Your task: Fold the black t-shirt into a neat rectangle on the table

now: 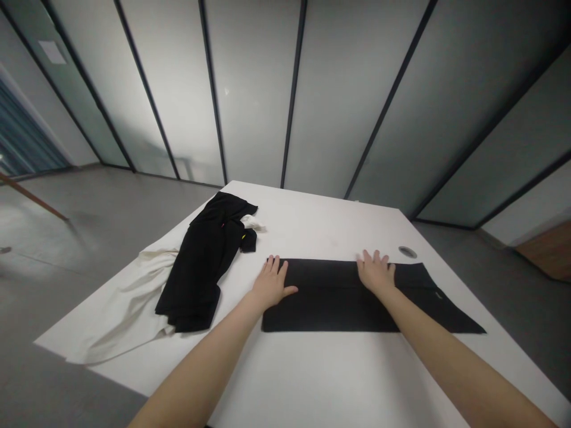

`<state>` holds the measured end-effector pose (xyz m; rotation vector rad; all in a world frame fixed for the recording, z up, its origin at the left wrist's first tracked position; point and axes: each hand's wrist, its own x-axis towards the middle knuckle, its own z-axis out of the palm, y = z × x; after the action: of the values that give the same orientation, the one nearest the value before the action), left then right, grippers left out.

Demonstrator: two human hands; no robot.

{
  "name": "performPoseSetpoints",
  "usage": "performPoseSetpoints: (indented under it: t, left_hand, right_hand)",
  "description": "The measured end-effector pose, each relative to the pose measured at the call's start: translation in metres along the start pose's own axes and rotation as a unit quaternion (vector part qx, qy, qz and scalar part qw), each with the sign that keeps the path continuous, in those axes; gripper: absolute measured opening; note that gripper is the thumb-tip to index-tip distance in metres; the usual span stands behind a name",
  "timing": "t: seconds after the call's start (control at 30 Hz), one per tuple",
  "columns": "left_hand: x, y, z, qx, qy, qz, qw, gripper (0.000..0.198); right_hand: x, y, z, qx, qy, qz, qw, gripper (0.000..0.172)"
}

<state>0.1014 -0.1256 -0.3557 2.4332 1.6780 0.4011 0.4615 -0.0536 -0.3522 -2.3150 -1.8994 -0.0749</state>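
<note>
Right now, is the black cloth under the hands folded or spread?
Folded: the black cloth lies as a flat, straight-edged band, with the left hand and right hand resting flat on it.

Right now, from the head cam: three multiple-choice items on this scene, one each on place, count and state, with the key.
1. Where does the bunched black garment lie relative to the flat-folded black garment?
A. To its left
B. To its right
C. On top of it

2. How many hands rest on the flat-folded black garment?
A. None
B. One
C. Two

3. What state is the off-white cloth in?
A. Folded into a neat square
B. Loose and wrinkled, partly under the bunched black garment
C. Rolled into a tight tube

1: A, it sits apart on the left side of the white table.
2: C, the left hand and right hand both lie on it.
3: B, its wrinkled folds spread out from beneath the bunched black garment.
</note>
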Motion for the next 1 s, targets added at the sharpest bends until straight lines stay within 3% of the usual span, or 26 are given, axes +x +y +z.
performPoseSetpoints:
  t: [0.13, 0.23, 0.37, 0.5, 0.63, 0.73, 0.87, 1.0]
  left_hand:
    - [0.001, -0.025, -0.021, 0.006, -0.001, -0.014, 1.000, 0.077]
    - [-0.003, -0.029, -0.035, 0.010, 0.009, -0.002, 1.000, 0.061]
    - [-0.008, -0.018, -0.035, 0.003, 0.065, 0.031, 0.997, 0.049]
    - [-0.009, -0.009, -0.014, 0.030, 0.048, 0.011, 0.998, 0.056]
    - [-0.007, -0.012, 0.000, 0.052, 0.026, -0.016, 0.998, 0.063]
    - [-0.006, -0.014, 0.000, 0.013, 0.025, -0.025, 0.999, 0.065]
    - [-0.006, -0.015, -0.003, -0.057, 0.031, -0.033, 0.997, 0.065]
    - [-0.006, -0.014, -0.003, -0.125, 0.052, -0.043, 0.990, 0.064]
  right_hand:
    - [-0.051, -0.078, -0.007, 0.046, -0.026, -0.183, 0.982, 0.062]
    - [-0.087, -0.131, -0.010, 0.107, -0.060, -0.271, 0.955, 0.064]
    - [-0.110, -0.170, -0.010, 0.138, -0.092, -0.297, 0.940, 0.063]
    - [-0.112, -0.176, -0.008, 0.140, -0.097, -0.261, 0.950, 0.062]
    - [-0.104, -0.161, -0.009, 0.131, -0.104, -0.199, 0.966, 0.064]
    - [-0.085, -0.129, -0.008, 0.117, -0.101, -0.138, 0.978, 0.064]
    - [-0.049, -0.055, -0.002, 0.081, -0.067, -0.034, 0.994, 0.064]
    - [-0.024, 0.022, -0.002, 0.156, 0.002, 0.078, 0.985, 0.063]
